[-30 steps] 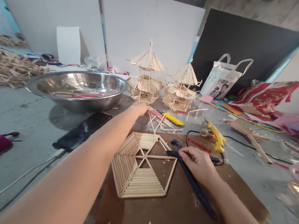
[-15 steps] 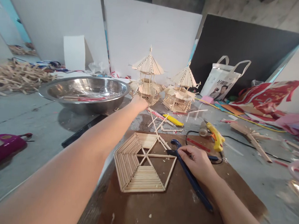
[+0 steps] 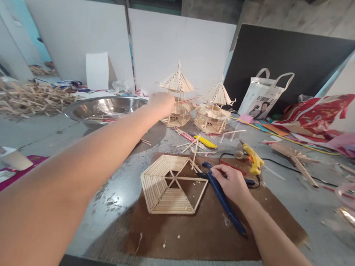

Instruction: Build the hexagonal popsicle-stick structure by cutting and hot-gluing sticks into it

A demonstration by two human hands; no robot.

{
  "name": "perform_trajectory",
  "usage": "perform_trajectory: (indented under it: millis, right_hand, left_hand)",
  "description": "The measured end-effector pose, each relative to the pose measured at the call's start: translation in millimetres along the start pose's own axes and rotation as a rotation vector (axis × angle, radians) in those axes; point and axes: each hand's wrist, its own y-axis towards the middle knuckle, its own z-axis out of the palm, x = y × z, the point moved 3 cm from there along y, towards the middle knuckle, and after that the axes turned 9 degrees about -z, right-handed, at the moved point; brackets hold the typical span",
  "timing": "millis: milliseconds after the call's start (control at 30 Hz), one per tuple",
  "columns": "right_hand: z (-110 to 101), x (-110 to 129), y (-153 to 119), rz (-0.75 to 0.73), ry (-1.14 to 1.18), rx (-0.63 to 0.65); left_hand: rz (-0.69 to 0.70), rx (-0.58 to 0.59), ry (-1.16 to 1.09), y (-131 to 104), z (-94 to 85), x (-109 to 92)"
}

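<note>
My left hand [image 3: 162,104] is stretched far forward, in front of the taller stick pavilion [image 3: 177,84]. It is blurred and its fingers are mostly hidden, but a thin reddish stick [image 3: 188,100] juts from it to the right. My right hand [image 3: 229,181] rests low over the brown board [image 3: 163,234], its fingers closed on blue-handled pliers [image 3: 221,198]. Left of the pliers' dark jaws lies a six-sided frame of thin wooden sticks [image 3: 172,204]. Several of its sections are filled with rows of sticks, while those on the right are bare.
A smaller stick pavilion [image 3: 219,93] stands at the back. Around the board are a yellow cutter knife [image 3: 206,142], a yellow glue gun [image 3: 253,158] with a black cord, a steel basin [image 3: 81,111], a stick pile [image 3: 35,97] and a white bag [image 3: 262,96].
My left hand has risen from the table by the pavilion, and a reddish stick now shows at it. The view has tilted slightly up; my right hand stays at the pliers.
</note>
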Motion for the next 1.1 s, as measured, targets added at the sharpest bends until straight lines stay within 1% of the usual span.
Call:
perform_trajectory:
  millis: [33,67,100,133,167,200,233,300,333,433,533,700,833,900,933,1033,1100]
  right_hand:
    - [0,-2,0,0.039,0.114,-0.042]
    - [-1,-4,1,0.077,0.214,-0.082]
    - [-2,-5,1,0.111,0.307,-0.123]
    - [-3,-6,2,0.139,0.395,-0.163]
    - [-5,-6,3,0.159,0.483,-0.199]
    - [-6,-6,3,0.172,0.576,-0.226]
    - [-8,-6,4,0.186,0.686,-0.248]
    - [-11,-5,4,0.197,0.867,-0.267]
    - [-12,-4,5,0.191,0.911,-0.266]
    - [-12,-3,4,0.174,0.961,-0.266]
    - [-5,1,1,0.172,0.95,-0.256]
    - [15,14,-5,0.166,0.889,-0.067]
    - [16,13,-5,0.186,0.884,-0.029]
    - [9,9,-3,0.198,0.911,-0.064]
    - [5,6,-1,0.192,0.934,-0.108]
    - [-12,-5,4,0.164,0.99,-0.296]
    - [-20,-11,7,0.181,0.975,-0.373]
  left_hand:
    - [0.018,0.063,-0.043,-16,2.7,-3]
    - [0.066,0.237,-0.214,-35,9.7,-9]
    - [0.087,0.377,-0.395,-56,17.1,-15]
    - [0.108,0.49,-0.544,-77,24.9,-20]
    - [0.123,0.567,-0.646,-98,32.7,-26]
    - [0.128,0.61,-0.715,-115,40.3,-30]
    - [0.122,0.624,-0.761,-130,47.4,-33]
    - [0.127,0.609,-0.8,-149,58.2,-38]
    - [0.152,0.612,-0.807,-155,62.0,-41]
    - [0.16,0.58,-0.84,-160,67.1,-45]
    - [0.167,0.523,-0.873,-162,67.2,-47]
    - [0.185,0.522,-0.908,-167,68.3,-52]
    - [0.201,0.537,-0.926,-166,70.3,-52]
    - [0.189,0.525,-0.905,-163,72.5,-49]
    - [0.183,0.51,-0.889,-161,73.5,-47]
    - [0.187,0.458,-0.837,-158,74.4,-42]
    - [0.209,0.441,-0.815,-158,73.2,-40]
